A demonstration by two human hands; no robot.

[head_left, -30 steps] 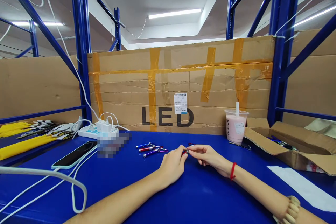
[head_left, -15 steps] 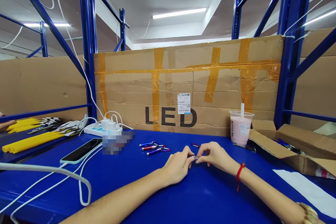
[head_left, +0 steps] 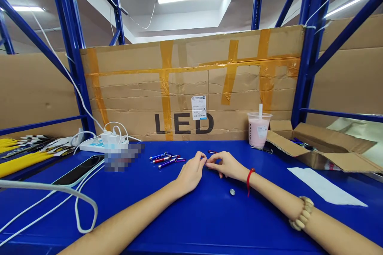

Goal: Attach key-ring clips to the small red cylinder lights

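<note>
My left hand (head_left: 191,172) and my right hand (head_left: 226,164) meet fingertip to fingertip just above the blue table. Both are closed in a pinch, and whatever lies between the fingertips is hidden or too small to name. A small round silvery disc, like a button cell (head_left: 232,192), lies on the table below my right hand. To the left of my left hand lie several slim metallic tubes (head_left: 167,163), blue and red, like mini flashlights with clips. Behind the fingertips shows part of a dark red tube (head_left: 212,152).
A pink drink cup (head_left: 257,131) with a straw stands at the back right, near an open cardboard box (head_left: 323,157). White paper (head_left: 326,187) lies in front. A phone (head_left: 79,170), cables and a power strip (head_left: 89,144) are left. Cardboard (head_left: 137,95) walls the back.
The silvery disc now lies on the table; earlier a small shiny piece showed between my fingertips. My hands remain together. The camera view has turned slightly right and down.
</note>
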